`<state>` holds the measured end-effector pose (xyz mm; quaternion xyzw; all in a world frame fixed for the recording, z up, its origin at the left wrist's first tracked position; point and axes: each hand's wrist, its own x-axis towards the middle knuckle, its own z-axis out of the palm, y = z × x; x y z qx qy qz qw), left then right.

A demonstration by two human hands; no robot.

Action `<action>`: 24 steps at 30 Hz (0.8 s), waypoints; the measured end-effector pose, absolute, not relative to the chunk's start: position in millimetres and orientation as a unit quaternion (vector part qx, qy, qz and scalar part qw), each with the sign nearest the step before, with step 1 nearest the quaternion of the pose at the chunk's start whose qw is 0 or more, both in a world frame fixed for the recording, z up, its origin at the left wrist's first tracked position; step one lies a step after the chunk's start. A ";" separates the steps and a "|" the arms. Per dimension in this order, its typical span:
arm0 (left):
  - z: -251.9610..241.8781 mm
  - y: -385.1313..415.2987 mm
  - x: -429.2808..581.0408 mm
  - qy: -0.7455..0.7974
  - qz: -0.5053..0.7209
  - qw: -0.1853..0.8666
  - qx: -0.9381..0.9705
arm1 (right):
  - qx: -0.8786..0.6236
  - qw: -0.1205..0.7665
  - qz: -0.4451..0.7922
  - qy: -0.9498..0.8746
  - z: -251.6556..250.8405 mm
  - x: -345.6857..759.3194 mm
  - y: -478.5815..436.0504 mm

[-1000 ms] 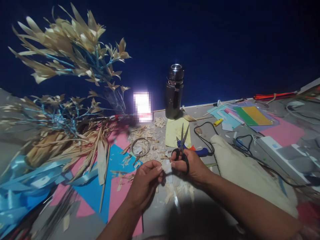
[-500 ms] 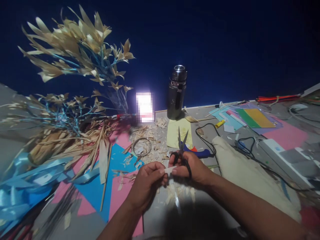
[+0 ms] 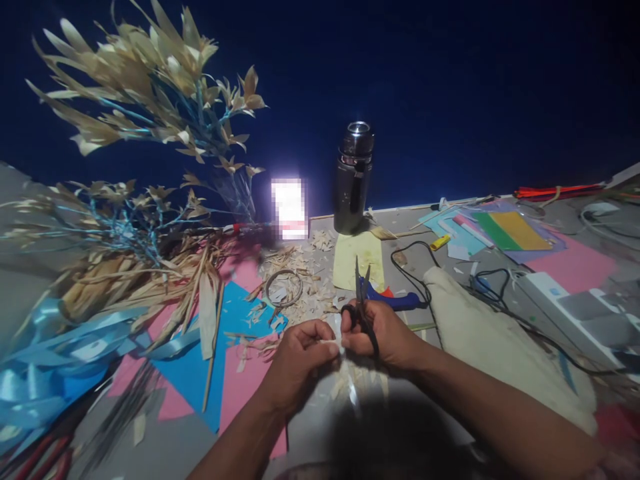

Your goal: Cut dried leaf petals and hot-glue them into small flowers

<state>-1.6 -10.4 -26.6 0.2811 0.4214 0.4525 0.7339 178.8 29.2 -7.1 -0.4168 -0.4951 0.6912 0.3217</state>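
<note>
My left hand [image 3: 299, 361] and my right hand [image 3: 381, 334] meet above the table and pinch a small pale strip [image 3: 334, 343] between their fingertips. Black scissors [image 3: 361, 301] hang on my right hand's fingers, blades pointing up and away, slightly apart. Pale husk cuttings [image 3: 356, 387] lie scattered under both hands.
A dark metal flask [image 3: 353, 179] stands at the back beside a glowing phone [image 3: 289, 208]. Dried-leaf branches on blue wire [image 3: 145, 107] fill the left, blue ribbon [image 3: 45, 373] lower left. A blue glue gun [image 3: 395, 301], a wire ring [image 3: 283, 288], coloured paper [image 3: 500, 230], cables and a power strip [image 3: 560, 303] lie on the right.
Both hands drew closer together around the strip. The scissor blades narrowed from wide apart to nearly together.
</note>
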 end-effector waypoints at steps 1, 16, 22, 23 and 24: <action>-23.5 -9.0 -2.9 0.410 0.460 0.741 0.268 | -0.416 0.325 0.693 -0.491 -7.3 178.5 28.9; -24.4 -13.6 15.9 0.433 0.540 0.687 0.221 | -0.449 0.403 0.653 -0.458 -25.0 164.5 20.8; -11.2 -12.6 -0.4 0.479 0.573 0.605 0.277 | -0.406 0.246 0.694 -0.541 -15.4 169.8 22.5; -10.0 -13.3 -2.1 0.497 0.567 0.589 0.290 | -0.393 0.219 0.700 -0.555 -14.9 170.2 22.2; -9.4 -14.1 -3.2 0.514 0.561 0.574 0.303 | -0.382 0.198 0.703 -0.566 -14.6 170.5 21.8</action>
